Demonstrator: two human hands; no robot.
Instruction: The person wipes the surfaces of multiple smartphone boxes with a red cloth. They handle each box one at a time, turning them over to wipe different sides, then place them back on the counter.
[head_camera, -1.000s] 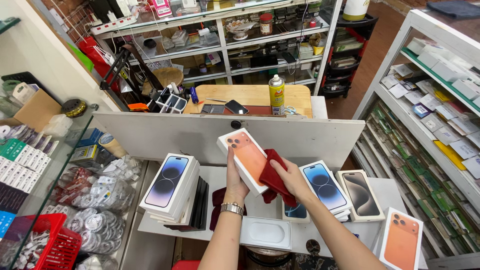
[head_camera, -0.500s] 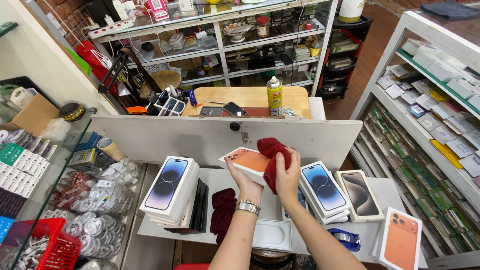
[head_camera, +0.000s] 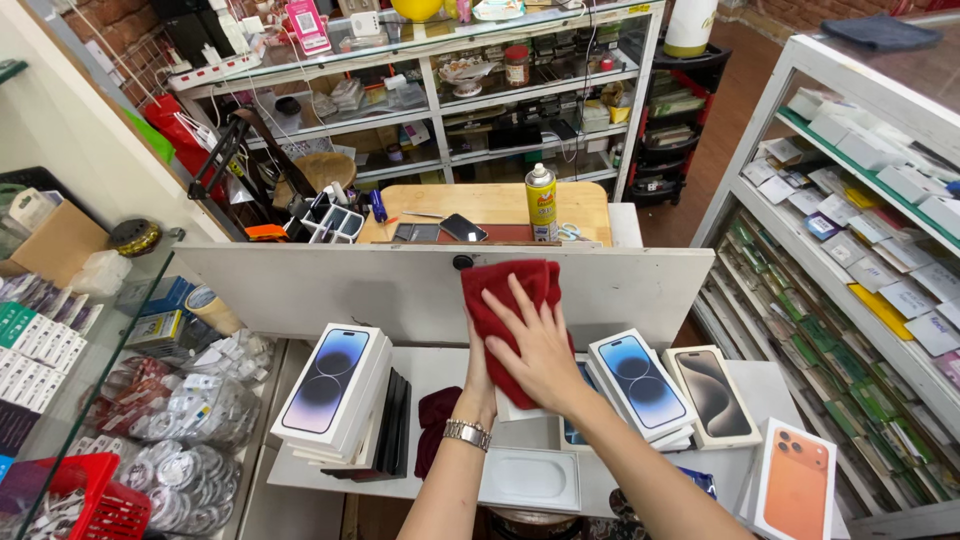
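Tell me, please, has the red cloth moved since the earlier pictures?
Yes. The red cloth, under the right hand, has risen toward the white board's top edge.

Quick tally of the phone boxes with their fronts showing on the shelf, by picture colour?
Purple boxes: 1
Blue boxes: 1
Grey boxes: 1
Orange boxes: 1
Total: 4
The box under the red cloth is hidden, so not counted.

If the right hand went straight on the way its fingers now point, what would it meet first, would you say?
The right hand, flat on the red cloth, points up-left; past the cloth's edge it would likely meet the white panel first, though depth is unclear.
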